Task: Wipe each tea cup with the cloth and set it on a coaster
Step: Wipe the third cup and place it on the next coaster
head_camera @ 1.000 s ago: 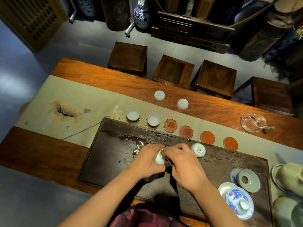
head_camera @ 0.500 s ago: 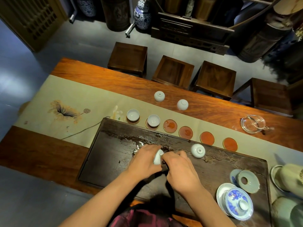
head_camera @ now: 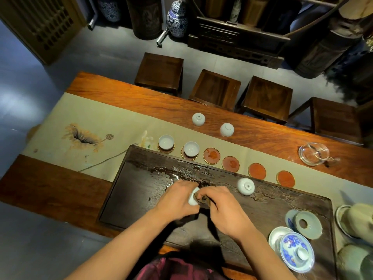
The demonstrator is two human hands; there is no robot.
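Over the dark tea tray (head_camera: pixel 141 190), my left hand (head_camera: pixel 177 199) grips a small white tea cup (head_camera: pixel 193 197) on its side. My right hand (head_camera: pixel 220 207) pinches a dark brown cloth (head_camera: pixel 202 199) against the cup's mouth. Another white cup (head_camera: pixel 245 186) stands upside down on the tray to the right. Two upright cups (head_camera: pixel 166 142) (head_camera: pixel 191 148) sit on the leftmost coasters. Several red coasters (head_camera: pixel 211 155) (head_camera: pixel 230 163) (head_camera: pixel 257 171) (head_camera: pixel 285 179) in the row are bare. Two more inverted cups (head_camera: pixel 198 119) (head_camera: pixel 226 129) stand on the wooden table beyond.
A glass pitcher (head_camera: pixel 313 154) stands at the far right of the table. A blue-and-white lidded bowl (head_camera: pixel 296 252), saucers (head_camera: pixel 307 224) and pale pots (head_camera: pixel 357 219) crowd the tray's right end. Wooden stools (head_camera: pixel 216 88) line the far side. A beige runner (head_camera: pixel 84 122) lies under the coasters.
Both hands have stayed over the tray with the cup. The cup has turned slightly in my left hand and the cloth now shows between the hands.
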